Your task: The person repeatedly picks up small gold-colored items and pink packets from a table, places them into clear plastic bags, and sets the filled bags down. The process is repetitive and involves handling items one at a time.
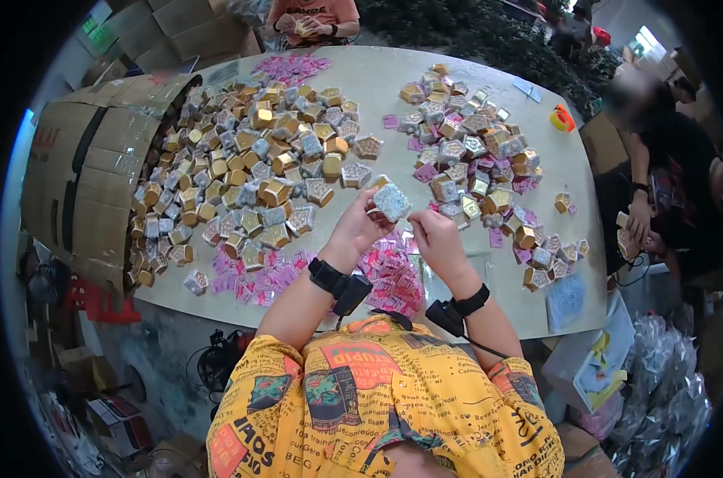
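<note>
My left hand (359,226) is closed round a small box (392,201) with a glittery pale blue and silver face and a gold edge, raised above the table. Close by on its right, my right hand (440,239) has its fingers pinched together near the box's lower corner. Whatever sits in that pinch, if anything, is too small to make out. Beneath both hands lies a heap of small pink packets (392,279). A large pile of gold and silver faceted boxes (274,191) spreads to the left, and a second pile (475,147) lies to the right.
A big cardboard carton (98,175) lies on its side at the table's left, boxes spilling from it. Yellow-orange tape (561,119) rests at the far right edge. One person (318,17) sits across the table; another (672,151) works at the right, holding boxes.
</note>
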A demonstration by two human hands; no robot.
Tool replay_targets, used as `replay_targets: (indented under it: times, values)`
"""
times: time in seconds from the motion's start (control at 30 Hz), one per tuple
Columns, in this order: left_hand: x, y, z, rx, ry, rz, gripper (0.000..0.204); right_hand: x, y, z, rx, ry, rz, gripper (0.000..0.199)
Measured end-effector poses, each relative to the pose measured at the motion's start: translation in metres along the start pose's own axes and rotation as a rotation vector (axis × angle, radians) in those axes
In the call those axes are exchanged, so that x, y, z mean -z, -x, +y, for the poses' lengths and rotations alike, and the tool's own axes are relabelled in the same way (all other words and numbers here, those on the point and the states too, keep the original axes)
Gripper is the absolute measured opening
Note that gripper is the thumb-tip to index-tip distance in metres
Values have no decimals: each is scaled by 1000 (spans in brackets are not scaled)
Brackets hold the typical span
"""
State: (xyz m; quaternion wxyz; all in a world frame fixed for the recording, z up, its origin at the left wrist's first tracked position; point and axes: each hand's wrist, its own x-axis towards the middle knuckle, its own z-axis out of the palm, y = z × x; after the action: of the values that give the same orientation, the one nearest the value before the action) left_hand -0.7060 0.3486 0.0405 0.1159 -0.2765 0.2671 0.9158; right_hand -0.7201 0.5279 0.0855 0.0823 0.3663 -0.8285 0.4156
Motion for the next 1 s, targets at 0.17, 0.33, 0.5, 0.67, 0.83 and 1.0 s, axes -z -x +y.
replay_targets:
  times: [0.17,0.33,0.5,0.67,0.83,1.0]
  values:
    - [0,13,-4,16,47,-12,36,4,5,-10,21,57,8,7]
    - [-2,20,-9,2,35,-58,37,6,8,-15,36,107,13,6]
    - [0,25,-12,15,21,-52,39,6,13,-19,39,133,21,7]
    - [2,26,-13,25,9,-68,44,7,16,-20,58,130,31,7]
    - [-5,34,-17,-16,-46,-52,44,8,20,-21,35,189,14,7]
    - [5,26,-24,-81,-76,-93,44,9,21,-27,-37,292,-40,9]
